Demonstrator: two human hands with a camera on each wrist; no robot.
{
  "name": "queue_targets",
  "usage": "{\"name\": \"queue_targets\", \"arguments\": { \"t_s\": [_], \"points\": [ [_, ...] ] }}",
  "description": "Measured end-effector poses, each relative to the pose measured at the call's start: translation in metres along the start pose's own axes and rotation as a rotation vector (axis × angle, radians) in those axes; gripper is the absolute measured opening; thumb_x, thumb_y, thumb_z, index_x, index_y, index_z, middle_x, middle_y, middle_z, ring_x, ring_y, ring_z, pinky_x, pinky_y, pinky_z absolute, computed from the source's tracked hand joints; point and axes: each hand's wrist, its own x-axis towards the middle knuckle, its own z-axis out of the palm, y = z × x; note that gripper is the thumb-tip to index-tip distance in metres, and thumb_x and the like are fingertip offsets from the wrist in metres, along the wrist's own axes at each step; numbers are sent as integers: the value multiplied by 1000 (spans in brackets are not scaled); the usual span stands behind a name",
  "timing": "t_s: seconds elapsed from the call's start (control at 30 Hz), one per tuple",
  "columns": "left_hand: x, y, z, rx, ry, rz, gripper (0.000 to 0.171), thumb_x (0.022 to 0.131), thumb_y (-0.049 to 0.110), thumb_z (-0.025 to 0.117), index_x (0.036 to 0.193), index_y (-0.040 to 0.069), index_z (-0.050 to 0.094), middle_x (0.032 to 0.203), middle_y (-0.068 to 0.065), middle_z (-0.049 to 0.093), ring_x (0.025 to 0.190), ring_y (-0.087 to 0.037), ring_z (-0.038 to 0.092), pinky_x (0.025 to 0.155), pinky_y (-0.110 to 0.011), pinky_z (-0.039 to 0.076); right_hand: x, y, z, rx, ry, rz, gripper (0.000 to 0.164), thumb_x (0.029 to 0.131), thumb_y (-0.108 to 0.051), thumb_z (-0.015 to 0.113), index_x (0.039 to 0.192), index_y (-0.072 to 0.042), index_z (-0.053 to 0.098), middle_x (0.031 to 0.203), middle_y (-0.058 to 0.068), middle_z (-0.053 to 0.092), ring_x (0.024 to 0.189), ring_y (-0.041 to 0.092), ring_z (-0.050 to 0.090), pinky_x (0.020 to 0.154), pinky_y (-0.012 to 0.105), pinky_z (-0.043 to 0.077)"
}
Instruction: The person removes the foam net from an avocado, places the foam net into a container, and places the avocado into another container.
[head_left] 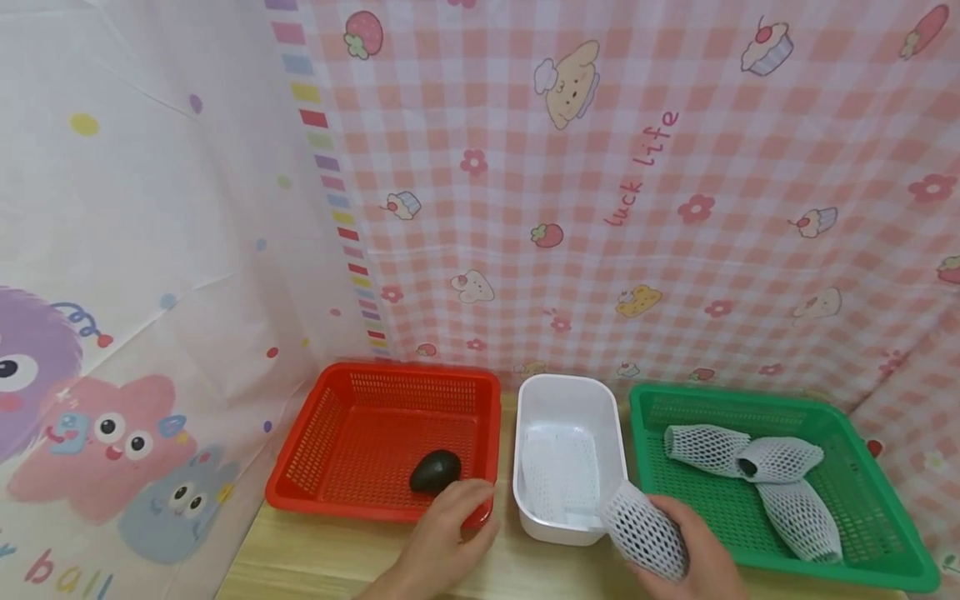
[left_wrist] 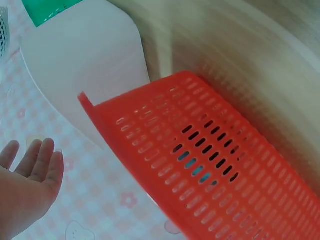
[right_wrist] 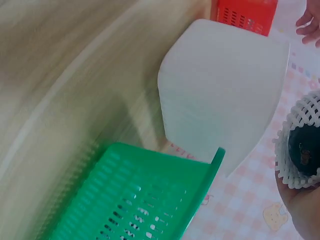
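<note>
My right hand [head_left: 701, 550] grips a white foam net sleeve [head_left: 647, 533] by its side, over the gap between the white bin and the green basket. A dark avocado [right_wrist: 305, 150] shows inside the sleeve's open end in the right wrist view. Over the front right corner of the red basket [head_left: 375, 510] is my left hand [head_left: 450, 533], its fingers relaxed and holding nothing. Just beyond those fingers, a bare dark avocado [head_left: 435, 472] lies in the red basket.
The white bin [head_left: 570, 532] stands between the two baskets, with white netting in it. Inside the green basket [head_left: 885, 500] lie three sleeved pieces [head_left: 801, 517], one showing a dark end. Patterned cloth [head_left: 525, 192] hangs behind the wooden table [head_left: 300, 550].
</note>
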Motion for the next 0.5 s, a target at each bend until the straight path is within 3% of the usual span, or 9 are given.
{"name": "queue_targets", "arguments": {
  "t_s": [0.2, 0.37, 0.5],
  "points": [
    [-8, 1, 8, -26, 16, 27, 35, 91, 12, 80, 125, 14, 73, 129, 4, 68, 120, -17, 63, 101, -40, 54, -6, 6, 13, 106, -19, -160, 86, 59, -18, 103, 133, -4, 60, 121, 3, 66, 103, 3, 59, 79, 29, 54],
    [-16, -2, 19, -71, 26, 102, 30, 86, 5, 81, 115, 12, 75, 125, 1, 69, 115, -19, 64, 97, -36, 56, -10, 15, 26, 118, 9, -379, 93, 55, -15, 102, 137, -7, 58, 125, -1, 65, 110, 5, 60, 80, 29, 55],
    [-20, -3, 28, -87, 14, 124, 29, 87, 5, 80, 115, 13, 75, 123, 0, 69, 114, -19, 64, 96, -36, 55, -10, 19, 32, 100, -14, -452, 96, 58, -27, 102, 141, -14, 56, 129, -5, 64, 114, 5, 60, 82, 30, 55]
  ]
}}
